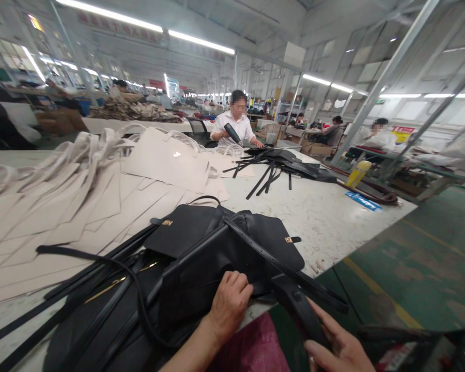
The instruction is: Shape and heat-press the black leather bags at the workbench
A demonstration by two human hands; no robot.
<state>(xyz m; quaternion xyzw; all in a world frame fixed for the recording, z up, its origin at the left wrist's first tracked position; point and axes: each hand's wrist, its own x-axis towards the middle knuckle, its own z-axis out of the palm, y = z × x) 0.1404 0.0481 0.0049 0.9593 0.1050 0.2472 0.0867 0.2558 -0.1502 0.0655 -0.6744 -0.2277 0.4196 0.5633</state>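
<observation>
A black leather bag (201,263) with two flaps and small gold clasps lies at the near edge of the table, on top of more black bag pieces. My left hand (232,297) is closed at the bag's front edge, its curled fingers pinching the black material. In my right hand (333,341) is a black heat gun (300,310), held by its handle, with its head close to the bag's right side. A black strap (263,248) runs across the bag and passes over the tool's head. Gold zippers (112,287) show on the pieces at the left.
Cream bag panels with handles (77,201) cover the table's left side. Across the table (313,212), a person (234,121) holds another heat gun (232,133) near black strapped pieces (282,160). A yellow bottle (358,173) and a blue packet (363,201) lie at the right edge.
</observation>
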